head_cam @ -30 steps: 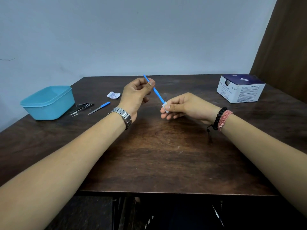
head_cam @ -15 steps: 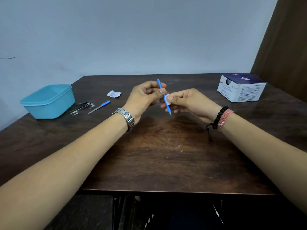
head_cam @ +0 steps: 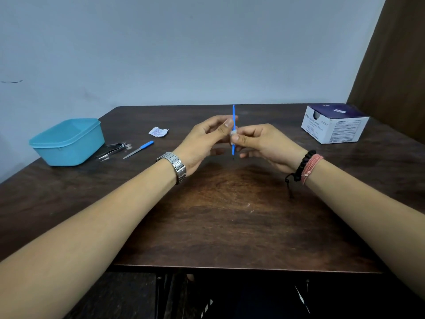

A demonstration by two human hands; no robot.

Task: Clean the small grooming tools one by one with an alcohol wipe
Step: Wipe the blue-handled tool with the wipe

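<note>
A dark, worn wooden tabletop (head_cam: 230, 215) stands against a plain pale blue-grey wall (head_cam: 184, 49); a brown curtain (head_cam: 395, 54) hangs at the right, under soft, even light.

blue stick (head_cam: 234, 116) middle hidden by wipe (head_cam: 233, 135), box (head_cam: 333, 125) print too small

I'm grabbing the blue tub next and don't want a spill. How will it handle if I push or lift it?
The blue tub looks like thin plastic, so probably light. Its wide, low shape suggests it would slide on the table rather than tip. Its contents are not visible.
</note>
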